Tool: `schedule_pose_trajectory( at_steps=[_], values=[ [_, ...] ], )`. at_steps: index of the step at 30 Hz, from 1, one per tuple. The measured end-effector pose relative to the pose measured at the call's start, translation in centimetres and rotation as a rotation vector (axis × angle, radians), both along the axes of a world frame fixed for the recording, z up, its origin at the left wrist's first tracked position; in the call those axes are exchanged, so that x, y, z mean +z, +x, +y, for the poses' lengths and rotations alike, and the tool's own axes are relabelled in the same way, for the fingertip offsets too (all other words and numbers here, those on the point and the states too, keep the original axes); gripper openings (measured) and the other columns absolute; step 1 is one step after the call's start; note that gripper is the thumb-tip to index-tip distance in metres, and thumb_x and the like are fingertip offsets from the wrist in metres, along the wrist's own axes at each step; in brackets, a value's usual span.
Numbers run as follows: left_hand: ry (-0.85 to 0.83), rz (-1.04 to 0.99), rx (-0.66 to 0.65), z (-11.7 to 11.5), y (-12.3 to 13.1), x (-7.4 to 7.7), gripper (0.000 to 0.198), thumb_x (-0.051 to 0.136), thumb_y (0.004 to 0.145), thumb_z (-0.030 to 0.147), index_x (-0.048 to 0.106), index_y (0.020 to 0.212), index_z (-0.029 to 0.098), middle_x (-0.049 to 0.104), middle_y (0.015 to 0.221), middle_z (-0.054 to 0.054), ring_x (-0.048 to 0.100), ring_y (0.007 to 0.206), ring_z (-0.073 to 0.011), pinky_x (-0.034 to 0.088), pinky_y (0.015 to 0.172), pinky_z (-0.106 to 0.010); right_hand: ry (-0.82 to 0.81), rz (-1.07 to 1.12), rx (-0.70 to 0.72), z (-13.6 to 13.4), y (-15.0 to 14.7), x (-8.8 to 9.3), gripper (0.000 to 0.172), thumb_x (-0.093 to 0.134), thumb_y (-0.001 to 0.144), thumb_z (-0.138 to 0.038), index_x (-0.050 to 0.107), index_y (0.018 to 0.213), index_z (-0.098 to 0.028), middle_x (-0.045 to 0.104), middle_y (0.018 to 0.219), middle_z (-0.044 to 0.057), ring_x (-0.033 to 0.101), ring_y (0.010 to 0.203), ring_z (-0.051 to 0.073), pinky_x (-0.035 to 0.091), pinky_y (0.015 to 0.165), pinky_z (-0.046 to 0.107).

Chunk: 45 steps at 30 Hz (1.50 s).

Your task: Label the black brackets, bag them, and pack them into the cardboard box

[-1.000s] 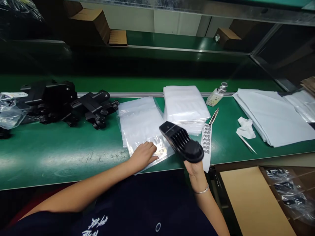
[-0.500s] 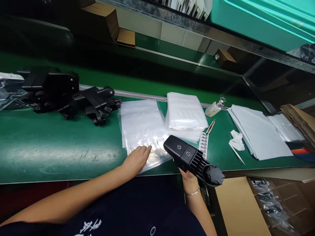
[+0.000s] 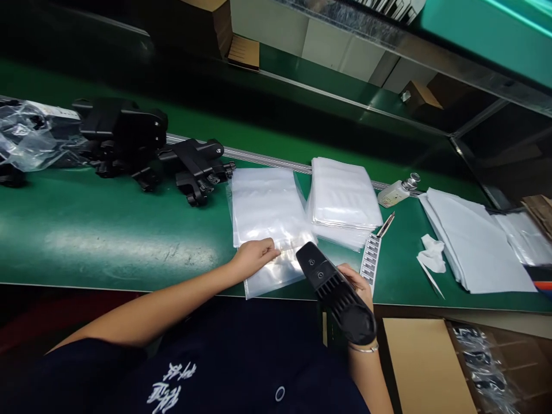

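My left hand (image 3: 255, 259) has its fingers closed at the lower part of a clear plastic bag (image 3: 271, 213) lying on the green bench. My right hand (image 3: 357, 284) is wrapped round a black ribbed device (image 3: 332, 287), held tilted above the bench's front edge, just right of the bag. Right of the bag lies a stack of clear bags (image 3: 345, 192). A strip of printed labels (image 3: 371, 259) rests beside that stack, partly behind my right hand. Dark folded mounts (image 3: 196, 167) stand left of the bag.
A small bottle (image 3: 397, 191), crumpled tissue (image 3: 432, 253), tweezers (image 3: 431, 282) and white sheets (image 3: 478, 241) lie at the right. Below them is an open carton (image 3: 422, 362). A metal shelf (image 3: 388, 43) with a teal bin (image 3: 487, 40) overhangs the back.
The view has shifted, so bench items appear farther right. My left fingers have drawn together at the bag. The black device has turned steeper in my right hand, whose fingers now show on its right side.
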<state>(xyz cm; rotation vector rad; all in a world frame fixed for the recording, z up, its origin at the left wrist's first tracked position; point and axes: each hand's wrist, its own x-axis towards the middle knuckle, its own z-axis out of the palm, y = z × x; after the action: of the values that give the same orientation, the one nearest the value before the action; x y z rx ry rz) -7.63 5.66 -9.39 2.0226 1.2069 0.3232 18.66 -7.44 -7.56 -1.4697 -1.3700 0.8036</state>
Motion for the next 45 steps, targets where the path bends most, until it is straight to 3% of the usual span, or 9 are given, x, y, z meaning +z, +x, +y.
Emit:
schedule_pose_trajectory(
  at_steps=[3, 8, 12, 16, 23, 28, 34, 41, 45],
  values=[
    [0.027, 0.062, -0.064, 0.1, 0.2, 0.8, 0.036, 0.029, 0.096, 0.033, 0.053, 0.072, 0.021, 0.057, 0.064, 0.001, 0.056, 0.063, -0.0181, 0.035, 0.059, -0.027, 0.018, 0.185, 0.166, 0.3, -0.1, 1.5, 0.053, 0.057, 0.082, -0.065, 0.073, 0.111, -0.024, 0.067, 0.095, 0.009, 0.065, 0.086, 0.028, 0.053, 0.074, 0.041],
    [-0.114, 0.048, -0.234, 0.8, 0.0, 3.1, 0.015, 0.048, 0.078, 0.015, 0.063, 0.076, 0.019, 0.067, 0.076, 0.000, 0.062, 0.073, -0.0180, 0.040, 0.062, -0.025, -0.031, 0.093, 0.378, 1.1, -1.7, 2.6, 0.044, 0.064, 0.085, -0.056, 0.072, 0.117, -0.027, 0.067, 0.100, 0.007, 0.064, 0.092, 0.025, 0.052, 0.081, 0.037],
    [0.057, 0.139, -0.139, -0.3, -0.4, 4.9, 0.019, 0.046, 0.084, 0.015, 0.064, 0.085, 0.020, 0.069, 0.090, -0.002, 0.063, 0.081, -0.0180, 0.042, 0.065, -0.026, -0.038, 0.000, 0.274, 1.2, -1.6, 2.0, 0.039, 0.064, 0.087, -0.050, 0.071, 0.118, -0.026, 0.066, 0.103, 0.008, 0.064, 0.096, 0.024, 0.053, 0.083, 0.037],
    [0.228, 0.207, -0.189, -1.4, 0.2, 4.9, 0.024, 0.041, 0.094, 0.019, 0.063, 0.104, 0.022, 0.068, 0.103, -0.005, 0.062, 0.097, -0.0216, 0.044, 0.074, -0.029, -0.050, -0.157, 0.136, 0.1, -0.5, 1.4, 0.038, 0.066, 0.087, -0.040, 0.068, 0.123, -0.028, 0.065, 0.107, 0.008, 0.063, 0.099, 0.024, 0.053, 0.086, 0.039],
    [-0.089, 0.239, -0.180, 1.0, 2.1, 3.5, 0.014, 0.048, 0.081, 0.012, 0.060, 0.082, 0.018, 0.067, 0.079, -0.002, 0.063, 0.076, -0.0194, 0.040, 0.063, -0.026, 0.016, -0.089, 0.240, -1.7, 2.2, 1.9, 0.037, 0.064, 0.089, -0.045, 0.067, 0.125, -0.033, 0.065, 0.103, 0.005, 0.064, 0.094, 0.022, 0.053, 0.080, 0.033],
    [-0.059, 0.166, -0.235, 0.2, 2.0, 3.7, 0.017, 0.043, 0.089, 0.020, 0.059, 0.083, 0.018, 0.067, 0.087, -0.004, 0.063, 0.083, -0.0206, 0.042, 0.068, -0.028, 0.044, 0.026, 0.317, 0.1, 1.5, 0.5, 0.045, 0.061, 0.088, -0.056, 0.070, 0.121, -0.027, 0.066, 0.102, 0.007, 0.064, 0.094, 0.024, 0.053, 0.083, 0.036],
    [0.035, 0.132, -0.240, -1.5, -0.4, 4.4, 0.021, 0.035, 0.094, 0.023, 0.055, 0.090, 0.018, 0.063, 0.096, -0.006, 0.060, 0.086, -0.0205, 0.042, 0.075, -0.030, -0.011, 0.020, 0.409, 2.2, 1.3, -0.5, 0.047, 0.062, 0.087, -0.057, 0.070, 0.120, -0.024, 0.066, 0.104, 0.008, 0.064, 0.097, 0.024, 0.052, 0.087, 0.038],
    [0.040, 0.029, -0.327, -2.1, -1.6, 6.1, 0.020, 0.035, 0.093, 0.023, 0.052, 0.085, 0.019, 0.060, 0.085, -0.002, 0.055, 0.076, -0.0169, 0.039, 0.068, -0.027, 0.021, -0.140, 0.447, 2.6, 0.6, -0.1, 0.040, 0.062, 0.091, -0.045, 0.066, 0.125, -0.025, 0.064, 0.106, 0.008, 0.064, 0.098, 0.023, 0.054, 0.087, 0.039],
    [-0.059, -0.009, -0.282, -2.4, -1.8, 6.8, 0.019, 0.037, 0.092, 0.024, 0.049, 0.079, 0.019, 0.057, 0.077, 0.000, 0.052, 0.068, -0.0144, 0.038, 0.063, -0.025, 0.114, -0.310, 0.339, 1.6, 0.1, 0.0, 0.040, 0.058, 0.094, -0.039, 0.060, 0.131, -0.025, 0.063, 0.109, 0.009, 0.065, 0.100, 0.024, 0.056, 0.085, 0.038]
  ],
)
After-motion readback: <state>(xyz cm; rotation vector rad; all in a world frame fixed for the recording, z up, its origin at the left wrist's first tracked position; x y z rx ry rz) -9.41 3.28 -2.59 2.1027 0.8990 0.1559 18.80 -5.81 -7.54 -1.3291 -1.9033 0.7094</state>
